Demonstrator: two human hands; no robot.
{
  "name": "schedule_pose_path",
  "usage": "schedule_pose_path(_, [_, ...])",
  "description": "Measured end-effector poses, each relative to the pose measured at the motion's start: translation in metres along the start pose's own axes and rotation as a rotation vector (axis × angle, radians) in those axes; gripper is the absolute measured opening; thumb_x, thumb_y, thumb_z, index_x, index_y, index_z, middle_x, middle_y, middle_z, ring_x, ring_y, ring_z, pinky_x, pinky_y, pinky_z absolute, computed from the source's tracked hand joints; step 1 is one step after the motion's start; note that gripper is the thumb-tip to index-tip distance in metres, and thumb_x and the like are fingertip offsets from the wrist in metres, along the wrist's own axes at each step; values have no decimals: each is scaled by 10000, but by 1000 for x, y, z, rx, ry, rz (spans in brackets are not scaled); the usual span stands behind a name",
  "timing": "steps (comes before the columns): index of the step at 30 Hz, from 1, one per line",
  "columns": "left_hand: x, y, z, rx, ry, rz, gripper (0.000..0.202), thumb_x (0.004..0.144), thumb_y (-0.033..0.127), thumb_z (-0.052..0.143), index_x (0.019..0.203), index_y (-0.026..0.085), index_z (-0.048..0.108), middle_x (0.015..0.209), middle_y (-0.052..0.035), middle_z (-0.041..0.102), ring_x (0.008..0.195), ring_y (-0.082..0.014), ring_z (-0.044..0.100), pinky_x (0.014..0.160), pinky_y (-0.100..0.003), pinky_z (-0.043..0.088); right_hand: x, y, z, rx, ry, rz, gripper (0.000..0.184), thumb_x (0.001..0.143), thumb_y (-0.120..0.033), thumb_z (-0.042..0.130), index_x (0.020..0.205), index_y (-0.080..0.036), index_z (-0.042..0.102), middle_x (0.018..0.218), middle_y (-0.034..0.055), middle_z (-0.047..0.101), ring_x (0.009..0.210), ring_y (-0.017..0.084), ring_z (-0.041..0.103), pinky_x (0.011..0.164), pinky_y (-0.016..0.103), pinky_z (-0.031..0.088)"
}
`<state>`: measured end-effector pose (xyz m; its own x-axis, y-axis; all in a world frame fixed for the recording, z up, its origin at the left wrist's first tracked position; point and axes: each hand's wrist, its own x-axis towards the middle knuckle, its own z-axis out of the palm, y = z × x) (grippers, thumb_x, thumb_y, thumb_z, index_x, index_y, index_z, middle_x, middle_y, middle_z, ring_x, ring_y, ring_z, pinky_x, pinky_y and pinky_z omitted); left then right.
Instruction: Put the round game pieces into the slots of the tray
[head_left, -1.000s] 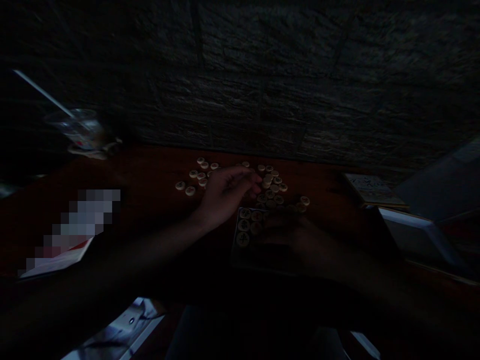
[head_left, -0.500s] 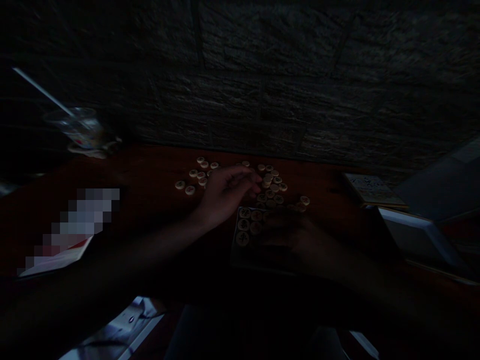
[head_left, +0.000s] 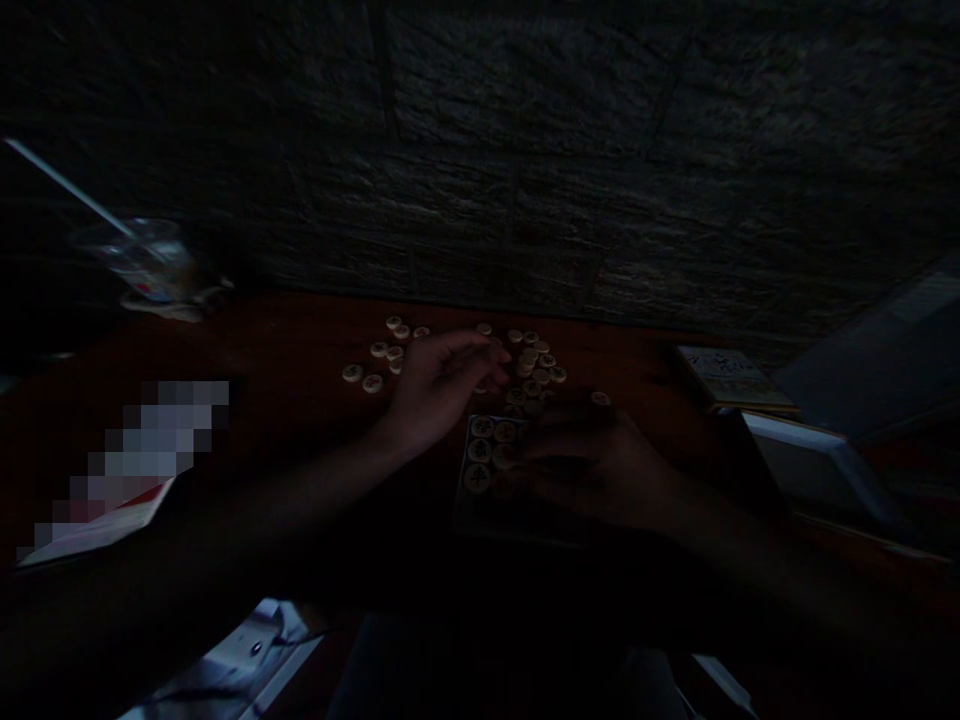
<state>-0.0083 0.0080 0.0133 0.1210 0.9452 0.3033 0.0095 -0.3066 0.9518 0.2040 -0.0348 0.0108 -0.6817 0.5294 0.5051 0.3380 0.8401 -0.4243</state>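
My left hand (head_left: pixel 439 385) hovers over or rests among round wooden xiangqi pieces, its fingers loosely bent and somewhat apart; no piece shows in it. A loose cluster of xiangqi pieces (head_left: pixel 541 362) lies just right of its fingertips. More pieces (head_left: pixel 373 383) are scattered to its left. Closer to me is a shallow box (head_left: pixel 462 515) with pieces (head_left: pixel 477 478) set in rows, their characters facing up. My right hand (head_left: pixel 600 465) reaches across this box from the right, fingers stretched left over the pieces. Deep shadow hides its fingertips and the box's right part.
A rough stone wall (head_left: pixel 450 200) rises behind the wooden table (head_left: pixel 285 340). A clear cup (head_left: pixel 154 265) with a straw stands at the back left. A pale printed sheet (head_left: pixel 112 530), partly blurred out, lies left. At right are a patterned box (head_left: pixel 731 375) and a pale-rimmed tray or lid (head_left: pixel 806 425).
My right hand's knuckles have risen slightly over the box. My left hand keeps nearly the same pose. The whole view has shifted a little, so things sit further left.
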Motion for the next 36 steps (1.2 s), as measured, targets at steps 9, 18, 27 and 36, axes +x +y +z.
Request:
schedule_pose_path(9, [8, 1, -8, 133, 85, 74, 188, 890, 217, 606, 779, 189, 756, 670, -23, 728, 611, -130, 673, 592, -240, 526, -1, 83, -42, -87, 668, 554, 162, 836, -335, 688, 806, -211, 788, 847, 63, 824, 800, 244, 766, 755, 374, 592])
schedule_pose_path(18, [17, -4, -19, 201, 104, 107, 218, 836, 282, 593, 718, 186, 749, 509, 24, 567, 462, -105, 498, 465, -225, 347, -4, 98, -44, -68, 491, 601, 180, 786, -277, 636, 796, -207, 802, 870, 60, 822, 839, 239, 766, 812, 374, 600])
schedule_pose_path(27, [30, -15, -32, 245, 127, 110, 219, 849, 275, 579, 744, 183, 748, 489, 44, 528, 449, -103, 457, 462, -217, 317, -8, 84, -37, 267, -17, 497, 195, 828, -225, 741, 999, -177, 820, 900, 49, 821, 724, 154, 743, 657, 265, 576])
schedule_pose_path(36, [11, -20, -17, 537, -438, 200, 239, 938, 269, 580, 934, 214, 813, 884, -55, 823, 778, -178, 740, 727, -299, 547, -1, 64, -43, 245, -237, 252, 237, 867, -160, 772, 1065, -268, 845, 1102, 47, 803, 1010, 177, 749, 864, 304, 595])
